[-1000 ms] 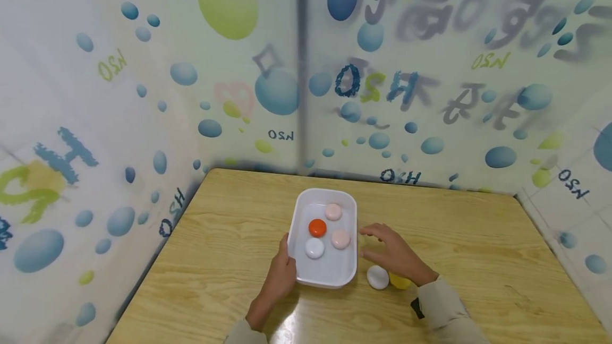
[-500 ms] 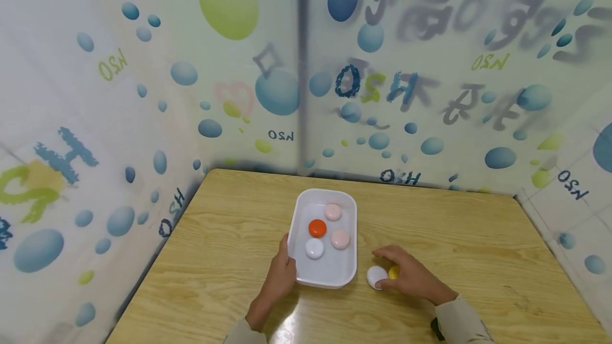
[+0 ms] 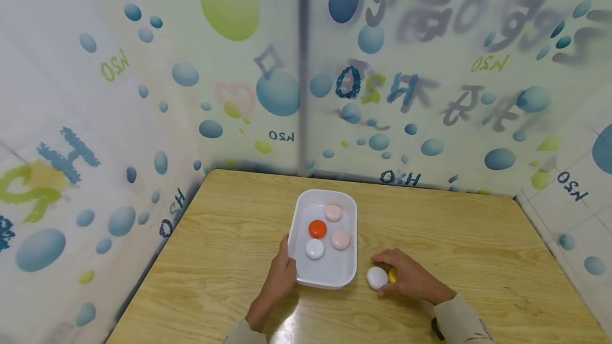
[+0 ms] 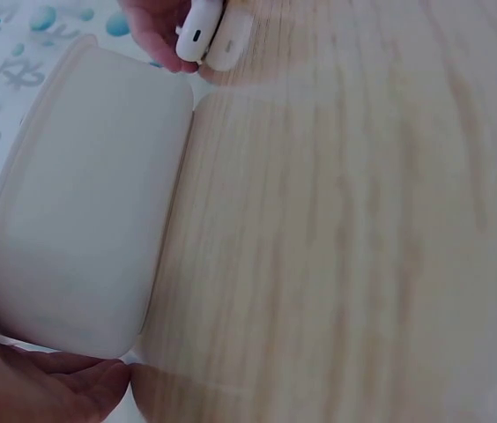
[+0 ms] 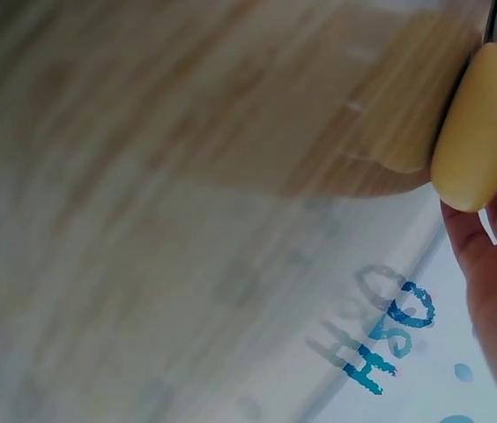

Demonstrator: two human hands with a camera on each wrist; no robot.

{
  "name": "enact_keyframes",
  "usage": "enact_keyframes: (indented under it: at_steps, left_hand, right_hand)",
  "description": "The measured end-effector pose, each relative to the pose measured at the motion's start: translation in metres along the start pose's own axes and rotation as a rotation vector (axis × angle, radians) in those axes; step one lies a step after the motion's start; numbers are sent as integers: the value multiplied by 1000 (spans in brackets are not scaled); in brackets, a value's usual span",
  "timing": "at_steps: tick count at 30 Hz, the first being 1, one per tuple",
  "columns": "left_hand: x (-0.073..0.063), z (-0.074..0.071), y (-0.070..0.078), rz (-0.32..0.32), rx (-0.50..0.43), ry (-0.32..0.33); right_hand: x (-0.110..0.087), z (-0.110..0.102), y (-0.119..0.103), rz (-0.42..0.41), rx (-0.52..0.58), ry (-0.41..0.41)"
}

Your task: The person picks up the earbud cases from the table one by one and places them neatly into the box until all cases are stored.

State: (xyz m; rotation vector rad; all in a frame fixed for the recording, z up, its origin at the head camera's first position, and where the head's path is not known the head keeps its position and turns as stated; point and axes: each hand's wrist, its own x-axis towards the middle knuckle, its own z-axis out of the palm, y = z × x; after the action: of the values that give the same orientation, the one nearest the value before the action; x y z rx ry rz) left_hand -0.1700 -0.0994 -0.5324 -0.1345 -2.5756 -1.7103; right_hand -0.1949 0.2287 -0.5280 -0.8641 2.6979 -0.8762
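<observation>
My left hand [image 3: 281, 274] grips the left side of a white plastic tray [image 3: 325, 274], thumb at the rim and fingers low against its wall. Inside lie a red-orange disc [image 3: 317, 229], a white disc [image 3: 314, 249] and two pale pink discs [image 3: 340, 239], all rounded and glossy. To the tray's right, my right hand [image 3: 408, 275] curls its thumb and fingers round a white round case [image 3: 377, 278] on the table. A small dark slot marks that case's edge in the left wrist view. A yellow disc [image 5: 482, 128] sits beside it, partly under the right hand.
The wooden table [image 3: 229, 227] runs back to panels [image 3: 268, 163] printed with blue and green bubbles and lettering. Light glares off the tabletop near the front.
My right hand has drawn back from the tray's right edge, towards me, and come round the white case. The left hand and the tray have stayed put.
</observation>
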Motion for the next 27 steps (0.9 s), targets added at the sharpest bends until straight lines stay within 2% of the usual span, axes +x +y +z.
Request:
enact_keyframes:
  at_steps: [3,10,14,17,23,27]
  left_hand:
    - [0,0,-1,0,6,3]
    - [0,0,-1,-8,9,6]
    - [1,1,-1,-9,10,11]
    - [1,1,-1,-11,5,8]
    - [2,1,-3,-6,7,7]
    - [2,2,-3,-4,7,11]
  right_hand:
    - [0,0,1,-23,-32,-9]
    - [2,-3,0,-13,-56,-53]
    - [2,-3,-2,-11,-58,-44]
    - [3,-4,-4,-12,-28,-27]
    - [14,-4,-6,-43,123,-16]
    - [21,-6,-10,-29,175,30]
